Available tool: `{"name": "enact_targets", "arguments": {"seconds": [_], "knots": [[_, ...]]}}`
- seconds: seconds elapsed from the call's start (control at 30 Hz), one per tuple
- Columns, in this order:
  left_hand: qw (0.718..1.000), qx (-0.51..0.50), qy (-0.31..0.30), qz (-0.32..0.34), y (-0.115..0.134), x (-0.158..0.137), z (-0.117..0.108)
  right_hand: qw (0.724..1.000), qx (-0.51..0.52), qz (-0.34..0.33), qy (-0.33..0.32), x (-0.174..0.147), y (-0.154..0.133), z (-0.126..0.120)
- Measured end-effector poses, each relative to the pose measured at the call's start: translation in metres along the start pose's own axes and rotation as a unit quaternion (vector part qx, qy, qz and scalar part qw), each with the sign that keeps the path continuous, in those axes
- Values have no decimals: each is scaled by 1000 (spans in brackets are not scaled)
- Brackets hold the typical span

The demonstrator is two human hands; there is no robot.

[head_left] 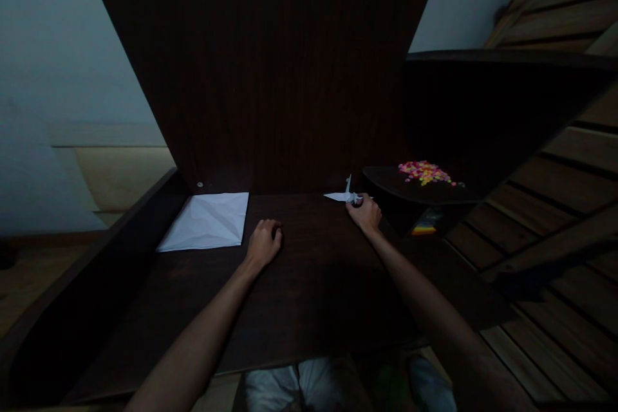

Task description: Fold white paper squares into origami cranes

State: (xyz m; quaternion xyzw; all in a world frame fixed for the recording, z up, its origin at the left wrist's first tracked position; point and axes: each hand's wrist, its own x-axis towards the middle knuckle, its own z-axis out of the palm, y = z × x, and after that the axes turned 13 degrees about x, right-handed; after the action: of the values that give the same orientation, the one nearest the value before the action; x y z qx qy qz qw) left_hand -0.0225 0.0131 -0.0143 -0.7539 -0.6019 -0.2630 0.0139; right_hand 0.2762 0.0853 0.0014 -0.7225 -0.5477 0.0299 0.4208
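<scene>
A folded white paper crane is near the back edge of the dark desk, toward the right. The fingers of my right hand are closed on its right side and cover part of it. My left hand rests on the desktop with loosely bent fingers and the thumb apart, holding nothing. Just left of that hand lies a stack of white paper sheets, with crease lines across the top one.
Small, brightly coloured pieces are heaped on a dark corner shelf at the right. Below it is a yellow-edged item. A raised side panel borders the desk's left, and a tall dark panel its back.
</scene>
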Motion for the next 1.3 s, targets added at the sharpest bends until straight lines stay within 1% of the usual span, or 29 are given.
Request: {"name": "enact_targets", "arguments": {"seconds": [0.1,0.23,0.43,0.73,1.3], "knots": [[1000,1,0,0,0,0,0,1000,2,-7,-11,2,2,1],[1000,3,2,-6,0,1,0,1000,-4,7,-18,4,1,6],[1000,2,5,4,-3,2,2,999,-9,20,-27,4,-10,10],[1000,5,5,-3,-2,1,2,998,-35,35,-49,0,-22,6],[1000,16,3,2,0,1,-2,998,-13,41,-38,8,-13,14]]}}
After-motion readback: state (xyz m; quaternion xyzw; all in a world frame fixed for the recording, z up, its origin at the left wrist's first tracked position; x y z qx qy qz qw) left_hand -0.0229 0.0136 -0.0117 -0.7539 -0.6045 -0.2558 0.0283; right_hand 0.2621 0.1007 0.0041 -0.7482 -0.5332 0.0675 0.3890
